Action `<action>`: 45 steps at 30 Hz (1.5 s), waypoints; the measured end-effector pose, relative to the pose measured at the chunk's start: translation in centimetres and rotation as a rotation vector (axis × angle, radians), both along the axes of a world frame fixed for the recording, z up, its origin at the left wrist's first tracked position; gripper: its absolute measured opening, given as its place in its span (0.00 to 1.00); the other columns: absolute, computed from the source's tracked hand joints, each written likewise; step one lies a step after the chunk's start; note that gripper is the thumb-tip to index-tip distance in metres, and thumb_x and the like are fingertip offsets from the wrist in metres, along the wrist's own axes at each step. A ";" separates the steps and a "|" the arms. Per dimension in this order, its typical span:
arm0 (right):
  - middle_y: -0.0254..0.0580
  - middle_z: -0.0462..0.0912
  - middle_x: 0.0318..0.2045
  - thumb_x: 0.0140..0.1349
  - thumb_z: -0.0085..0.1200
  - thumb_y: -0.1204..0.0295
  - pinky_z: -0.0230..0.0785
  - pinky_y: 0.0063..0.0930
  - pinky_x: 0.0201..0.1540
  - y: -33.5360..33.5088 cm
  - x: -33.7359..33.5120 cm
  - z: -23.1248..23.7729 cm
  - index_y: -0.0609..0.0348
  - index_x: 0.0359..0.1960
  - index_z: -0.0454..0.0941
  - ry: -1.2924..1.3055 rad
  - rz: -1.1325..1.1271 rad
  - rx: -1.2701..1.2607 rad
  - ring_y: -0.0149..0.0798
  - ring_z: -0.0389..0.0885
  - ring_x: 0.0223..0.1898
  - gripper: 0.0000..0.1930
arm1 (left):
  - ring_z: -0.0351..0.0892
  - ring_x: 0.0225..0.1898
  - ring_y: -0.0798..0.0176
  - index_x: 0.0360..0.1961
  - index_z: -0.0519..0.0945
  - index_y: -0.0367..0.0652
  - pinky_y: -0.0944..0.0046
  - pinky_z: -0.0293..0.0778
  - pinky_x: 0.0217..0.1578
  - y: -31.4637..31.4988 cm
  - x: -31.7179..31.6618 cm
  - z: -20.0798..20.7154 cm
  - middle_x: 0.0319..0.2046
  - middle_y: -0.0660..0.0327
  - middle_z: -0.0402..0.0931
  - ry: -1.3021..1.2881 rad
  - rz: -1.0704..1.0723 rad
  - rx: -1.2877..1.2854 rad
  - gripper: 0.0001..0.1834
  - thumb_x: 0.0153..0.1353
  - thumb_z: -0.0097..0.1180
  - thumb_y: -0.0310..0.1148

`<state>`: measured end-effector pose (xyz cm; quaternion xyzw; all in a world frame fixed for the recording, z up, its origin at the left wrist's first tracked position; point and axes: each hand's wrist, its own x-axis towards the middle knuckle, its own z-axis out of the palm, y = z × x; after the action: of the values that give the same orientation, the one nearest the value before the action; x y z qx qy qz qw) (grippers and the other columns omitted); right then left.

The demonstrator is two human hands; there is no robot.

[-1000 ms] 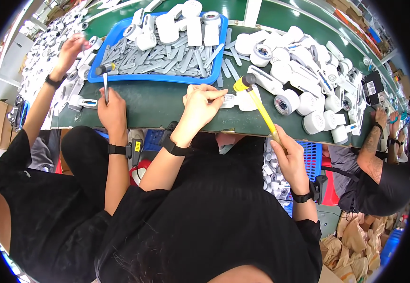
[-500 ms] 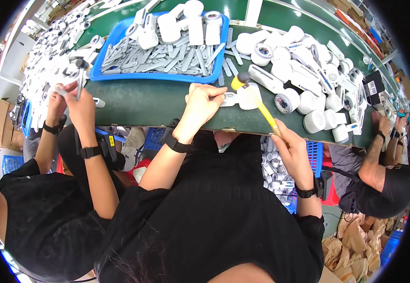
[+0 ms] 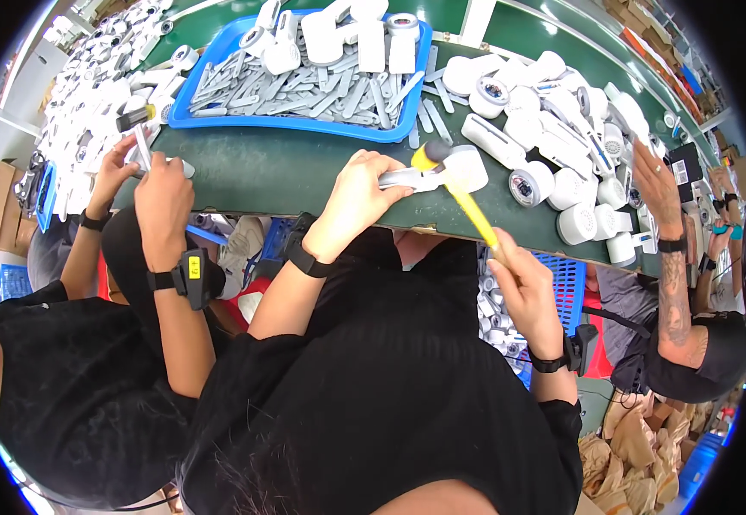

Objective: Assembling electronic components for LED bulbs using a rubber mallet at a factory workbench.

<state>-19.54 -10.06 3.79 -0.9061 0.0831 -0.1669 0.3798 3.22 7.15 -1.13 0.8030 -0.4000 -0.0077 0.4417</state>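
Note:
My left hand (image 3: 360, 202) is closed around the narrow arm of a white plastic device (image 3: 467, 168) with a broad rounded head, steadying it at the bench's front edge. A grey strip (image 3: 400, 178) lies along that arm, beside my fingertips. In my right hand (image 3: 523, 290) is a small mallet (image 3: 473, 210), gripped near the end of its yellow handle. The mallet's black-and-yellow head is at the arm, close to my left fingers; whether it touches cannot be made out. It partly covers the joint between arm and head.
A blue tray (image 3: 296, 127) of grey strips, with white devices on top, stands beyond my hands. White devices (image 3: 532, 183) are heaped at right. Co-workers flank me: one at left holds a hammer (image 3: 139, 137); another's hand (image 3: 656, 184) reaches to the heap.
The mallet head has come down and slightly left along the white device's arm. My view has shifted a little. The right co-worker's hand has risen toward the heap.

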 end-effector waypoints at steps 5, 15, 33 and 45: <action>0.55 0.82 0.40 0.64 0.55 0.76 0.73 0.34 0.43 0.9 0.0 0.6 0.65 0.57 0.74 -0.033 -0.037 0.016 0.52 0.82 0.40 0.19 | 0.78 0.39 0.52 0.36 0.83 0.35 0.57 0.74 0.43 0.0 0.5 -0.4 0.32 0.53 0.81 0.046 -0.035 -0.007 0.15 0.47 0.70 0.29; 0.53 0.78 0.31 0.63 0.55 0.77 0.70 0.38 0.33 1.1 0.2 0.2 0.63 0.58 0.73 0.024 0.015 -0.091 0.54 0.78 0.30 0.20 | 0.78 0.39 0.51 0.35 0.83 0.34 0.57 0.74 0.42 -0.2 0.3 -0.3 0.32 0.52 0.81 0.070 -0.022 -0.037 0.16 0.46 0.71 0.30; 0.53 0.80 0.33 0.62 0.56 0.77 0.70 0.32 0.40 2.0 0.5 -0.1 0.65 0.56 0.74 0.072 0.046 -0.033 0.50 0.78 0.33 0.20 | 0.75 0.41 0.53 0.37 0.85 0.40 0.57 0.72 0.45 2.3 -0.1 -2.4 0.33 0.57 0.81 0.028 0.111 -0.073 0.18 0.44 0.73 0.34; 0.53 0.82 0.40 0.63 0.55 0.79 0.71 0.28 0.44 2.7 1.9 0.2 0.69 0.57 0.73 0.090 0.113 -0.030 0.44 0.81 0.38 0.20 | 0.72 0.43 0.56 0.35 0.85 0.41 0.57 0.71 0.47 2.2 0.3 -3.0 0.31 0.60 0.81 0.051 0.139 -0.069 0.18 0.40 0.75 0.33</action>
<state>-17.66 -7.40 4.03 -0.9215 0.0461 -0.1053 0.3709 3.56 9.34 -4.17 0.8127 -0.3321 0.0165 0.4785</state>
